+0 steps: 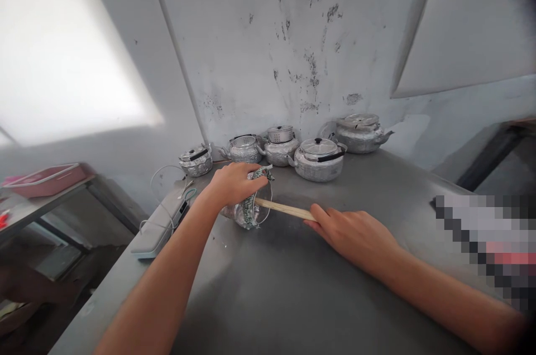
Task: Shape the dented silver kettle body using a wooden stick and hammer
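Observation:
My left hand is closed over the upper side of a silvery round vessel, which lies tipped with its mouth facing right. Around that mouth runs a green-and-white patterned band, partly covered by my fingers. My right hand grips one end of a pale wooden stick. The stick's other end reaches into the vessel's mouth, and its tip is hidden there. Both hands are above the grey tabletop.
Several silver teapots stand along the wall, including a lidded one and a larger one. A flat grey device with a white cable lies at the left edge. Further left, a pink basket sits on another table. The right edge is pixelated.

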`<control>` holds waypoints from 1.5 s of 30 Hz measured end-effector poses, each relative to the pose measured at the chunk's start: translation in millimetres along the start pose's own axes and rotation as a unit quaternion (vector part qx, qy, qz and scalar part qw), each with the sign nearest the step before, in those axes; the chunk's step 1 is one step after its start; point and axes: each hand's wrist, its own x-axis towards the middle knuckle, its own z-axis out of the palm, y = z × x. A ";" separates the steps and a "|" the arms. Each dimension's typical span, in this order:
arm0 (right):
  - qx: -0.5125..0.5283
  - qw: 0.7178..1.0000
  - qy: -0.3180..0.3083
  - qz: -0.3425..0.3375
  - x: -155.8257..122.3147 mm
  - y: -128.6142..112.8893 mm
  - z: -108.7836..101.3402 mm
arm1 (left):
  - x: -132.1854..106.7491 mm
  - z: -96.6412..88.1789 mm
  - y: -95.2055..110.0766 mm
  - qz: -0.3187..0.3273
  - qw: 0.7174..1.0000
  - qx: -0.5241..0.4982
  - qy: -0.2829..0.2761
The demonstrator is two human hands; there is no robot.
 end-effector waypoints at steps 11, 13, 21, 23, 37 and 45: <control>-0.013 1.000 -0.013 0.022 0.0 0.4 5.4 | -1.2 -1.2 2.2 0.001 1.000 -0.002 -0.001; -0.010 1.000 -0.007 0.020 0.4 0.4 5.8 | -1.4 -1.0 2.0 -0.001 1.000 -0.004 0.000; -0.002 1.000 -0.005 0.021 1.4 -2.1 4.5 | -0.1 0.9 -0.1 0.013 1.000 0.000 0.008; 0.002 1.000 -0.001 0.011 1.3 -3.1 5.4 | 0.4 1.5 -0.5 0.015 1.000 0.000 0.012; 0.033 0.998 -0.051 0.031 -0.2 -4.2 2.4 | -2.1 -2.5 -0.4 0.019 1.000 -0.010 -0.004; 0.034 0.997 -0.053 0.034 -3.3 -3.3 2.4 | 0.7 -4.2 -7.8 0.035 0.998 -0.033 -0.029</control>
